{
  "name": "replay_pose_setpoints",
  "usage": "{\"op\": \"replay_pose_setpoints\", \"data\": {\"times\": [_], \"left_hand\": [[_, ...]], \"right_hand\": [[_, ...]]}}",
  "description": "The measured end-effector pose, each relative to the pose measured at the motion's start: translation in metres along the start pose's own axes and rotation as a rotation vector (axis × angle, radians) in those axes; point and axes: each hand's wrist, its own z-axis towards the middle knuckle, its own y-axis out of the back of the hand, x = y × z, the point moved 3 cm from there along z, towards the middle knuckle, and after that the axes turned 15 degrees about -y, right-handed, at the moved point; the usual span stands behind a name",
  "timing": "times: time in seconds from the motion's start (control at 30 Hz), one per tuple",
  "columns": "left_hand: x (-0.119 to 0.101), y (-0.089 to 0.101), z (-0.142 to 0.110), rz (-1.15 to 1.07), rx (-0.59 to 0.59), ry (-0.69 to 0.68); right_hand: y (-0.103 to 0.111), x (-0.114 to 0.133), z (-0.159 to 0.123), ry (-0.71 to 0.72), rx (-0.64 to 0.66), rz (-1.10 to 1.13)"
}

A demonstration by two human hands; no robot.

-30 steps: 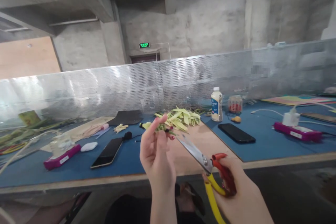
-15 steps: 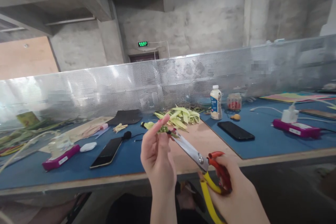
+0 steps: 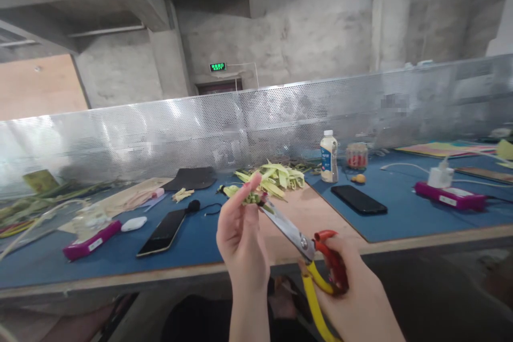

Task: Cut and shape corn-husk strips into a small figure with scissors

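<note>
My left hand is raised in front of me, fingers pinched on a small green woven leaf piece. My right hand grips the red and yellow handles of a pair of scissors. The metal blades point up-left and their tips touch the leaf piece at my left fingertips. Behind my hands, a pile of green leaf strips lies on a brown board on the blue table.
A black phone lies left of my hands, another black phone to the right. A white bottle, a small jar, magenta power strips and a perforated metal screen stand further back.
The scissors have moved up and left, so the blade tips now meet the leaf piece in my left fingers. My left hand has barely shifted.
</note>
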Motion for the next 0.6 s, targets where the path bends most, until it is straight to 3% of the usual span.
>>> {"op": "replay_pose_setpoints", "data": {"times": [0.6], "left_hand": [[0.004,-0.005,-0.004,-0.030,0.033,-0.001]], "right_hand": [[-0.005,-0.002,0.000,-0.001,0.028,0.082]]}}
